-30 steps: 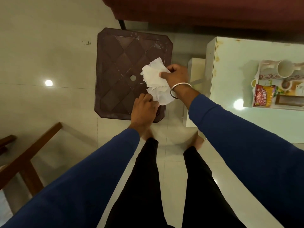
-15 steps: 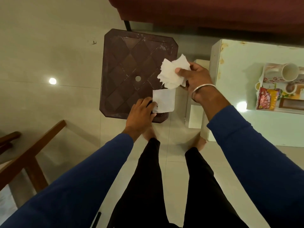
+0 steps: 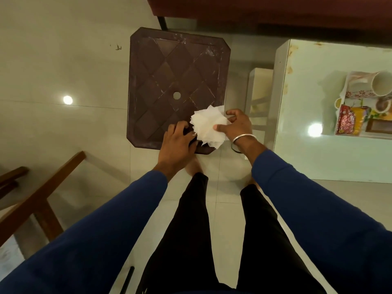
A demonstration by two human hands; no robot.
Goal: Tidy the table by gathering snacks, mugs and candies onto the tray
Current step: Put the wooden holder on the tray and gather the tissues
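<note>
My right hand (image 3: 237,126) holds a fanned stack of white paper napkins (image 3: 209,126) over the near right corner of a dark brown plastic stool (image 3: 169,77). My left hand (image 3: 177,145) lies palm down on the stool's near edge, its fingertips at the stack's left side. Far right, a white tray (image 3: 347,132) sits on a pale glass-topped table (image 3: 307,145). On the tray are a white mug (image 3: 381,83), a red and yellow snack packet (image 3: 352,122) and a small brown cup (image 3: 382,105).
A dark red sofa edge (image 3: 275,9) runs along the top. Wooden furniture legs (image 3: 42,198) stand at the lower left. A pale low shelf (image 3: 261,90) sits between stool and table. My black trouser legs and bare feet are on the tiled floor below.
My right hand has come down and left with the napkins, back to the stool's near corner. The single napkin under my left hand has joined the stack.
</note>
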